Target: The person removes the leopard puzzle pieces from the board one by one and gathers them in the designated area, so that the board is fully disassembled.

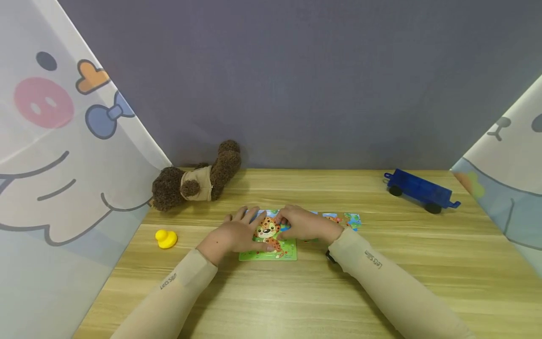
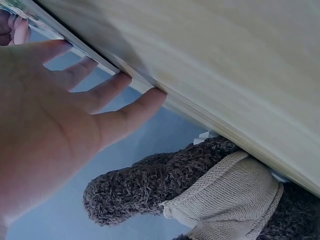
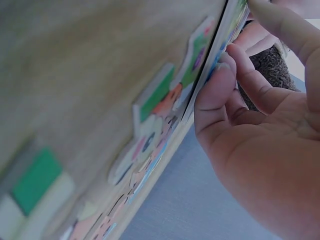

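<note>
A jigsaw board point(image 1: 289, 254) with a spotted leopard cub on green ground lies flat in the middle of the table. My left hand point(image 1: 238, 235) rests on its left part with the fingers spread and straight; in the left wrist view, their tips meet the board's edge. Over the right side of the board is my right hand point(image 1: 301, 223), its fingers curled and pinching a small, partly blue puzzle piece point(image 1: 284, 228), mostly hidden by them. Loose puzzle pieces point(image 1: 352, 219) lie right of the board, partly behind the right hand and sleeve.
A brown plush bear point(image 1: 199, 182) lies at the back left, with a yellow rubber duck point(image 1: 166, 238) nearer me. At the back right stands a blue toy trailer point(image 1: 419, 188) with black wheels. Under my right sleeve a small black object point(image 1: 330, 256) peeks out. A grey wall point(image 1: 296, 94) closes off the back.
</note>
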The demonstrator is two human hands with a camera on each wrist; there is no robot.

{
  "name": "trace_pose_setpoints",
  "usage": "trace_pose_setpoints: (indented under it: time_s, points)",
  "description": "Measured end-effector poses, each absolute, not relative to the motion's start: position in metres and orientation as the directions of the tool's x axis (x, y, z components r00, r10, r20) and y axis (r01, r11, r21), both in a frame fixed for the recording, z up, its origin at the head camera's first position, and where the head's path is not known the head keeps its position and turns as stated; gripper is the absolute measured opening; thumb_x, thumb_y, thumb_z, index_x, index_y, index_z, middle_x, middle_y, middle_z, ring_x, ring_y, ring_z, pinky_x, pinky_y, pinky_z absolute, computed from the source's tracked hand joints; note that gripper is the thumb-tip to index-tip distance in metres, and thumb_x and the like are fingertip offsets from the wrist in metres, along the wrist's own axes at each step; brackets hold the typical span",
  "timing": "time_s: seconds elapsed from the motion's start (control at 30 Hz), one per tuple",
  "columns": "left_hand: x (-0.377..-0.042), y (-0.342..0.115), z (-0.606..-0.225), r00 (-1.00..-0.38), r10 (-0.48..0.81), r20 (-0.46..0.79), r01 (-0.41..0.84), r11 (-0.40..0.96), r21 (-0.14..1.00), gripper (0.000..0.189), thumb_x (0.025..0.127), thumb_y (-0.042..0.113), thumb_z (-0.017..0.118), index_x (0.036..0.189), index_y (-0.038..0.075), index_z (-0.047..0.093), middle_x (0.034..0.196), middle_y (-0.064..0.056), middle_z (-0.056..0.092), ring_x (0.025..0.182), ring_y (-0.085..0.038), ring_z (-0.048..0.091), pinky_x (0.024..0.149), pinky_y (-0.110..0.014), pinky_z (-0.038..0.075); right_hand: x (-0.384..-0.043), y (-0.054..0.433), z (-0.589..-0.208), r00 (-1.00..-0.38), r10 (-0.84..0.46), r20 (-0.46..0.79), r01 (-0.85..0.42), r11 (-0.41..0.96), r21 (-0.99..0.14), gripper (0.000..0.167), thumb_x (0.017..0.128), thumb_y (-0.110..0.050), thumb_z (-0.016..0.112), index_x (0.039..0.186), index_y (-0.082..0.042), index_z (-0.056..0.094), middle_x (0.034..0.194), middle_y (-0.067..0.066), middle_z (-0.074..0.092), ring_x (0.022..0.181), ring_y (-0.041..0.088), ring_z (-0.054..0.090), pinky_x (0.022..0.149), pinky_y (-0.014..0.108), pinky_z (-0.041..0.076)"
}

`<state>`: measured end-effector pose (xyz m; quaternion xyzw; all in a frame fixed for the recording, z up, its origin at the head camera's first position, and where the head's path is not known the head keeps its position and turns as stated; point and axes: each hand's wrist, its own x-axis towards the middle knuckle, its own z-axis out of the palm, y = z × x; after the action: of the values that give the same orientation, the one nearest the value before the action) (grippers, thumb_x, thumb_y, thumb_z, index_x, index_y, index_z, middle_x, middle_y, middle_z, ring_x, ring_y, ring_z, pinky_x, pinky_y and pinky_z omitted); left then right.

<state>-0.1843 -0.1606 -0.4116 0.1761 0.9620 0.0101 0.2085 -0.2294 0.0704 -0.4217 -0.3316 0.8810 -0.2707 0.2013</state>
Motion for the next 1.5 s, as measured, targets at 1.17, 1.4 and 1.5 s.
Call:
trace_pose_setpoints:
  time_s: [1.17, 1.4, 1.5]
  points:
    - [-0.1831, -0.1599, -0.4073, -0.864, 0.367, -0.346, 0.344, 0.930, 0.127, 0.111, 0.089, 0.083, 0.063, 0.173, 0.025, 0.020, 0.182, -0.009, 0.016, 0.166, -0.050, 0.016, 0.126, -0.079, 0.028, -0.2302, 0.0694, -0.4215, -0.707, -0.678, -0.203, -0.417, 0.631, -0.654, 0.031, 0.095, -0.019, 0.083, 0.119, -0.010, 0.065, 0.117, 0.004, 0.065, 0.107, 0.016, 0.060, 0.096, 0.034, 0.056]
    - [-0.1833, -0.1601, -0.4091, -0.864, 0.372, -0.339, 0.346, 0.928, 0.137, 0.110, 0.089, 0.082, 0.063, 0.173, 0.024, 0.022, 0.181, -0.011, 0.018, 0.165, -0.051, 0.017, 0.125, -0.080, 0.029, -0.2303, 0.0698, -0.4203, -0.699, -0.684, -0.208, -0.394, 0.611, -0.687, 0.028, 0.097, -0.017, 0.080, 0.119, -0.009, 0.065, 0.110, 0.002, 0.068, 0.100, 0.014, 0.062, 0.089, 0.033, 0.056]
    - [-0.1832, -0.1594, -0.4078, -0.864, 0.372, -0.339, 0.344, 0.928, 0.143, 0.110, 0.089, 0.082, 0.064, 0.173, 0.024, 0.022, 0.181, -0.011, 0.017, 0.166, -0.051, 0.017, 0.125, -0.080, 0.028, -0.2301, 0.0701, -0.4204, -0.699, -0.687, -0.200, -0.398, 0.606, -0.689, 0.026, 0.098, -0.016, 0.080, 0.118, -0.009, 0.065, 0.107, 0.001, 0.068, 0.097, 0.013, 0.061, 0.087, 0.031, 0.055]
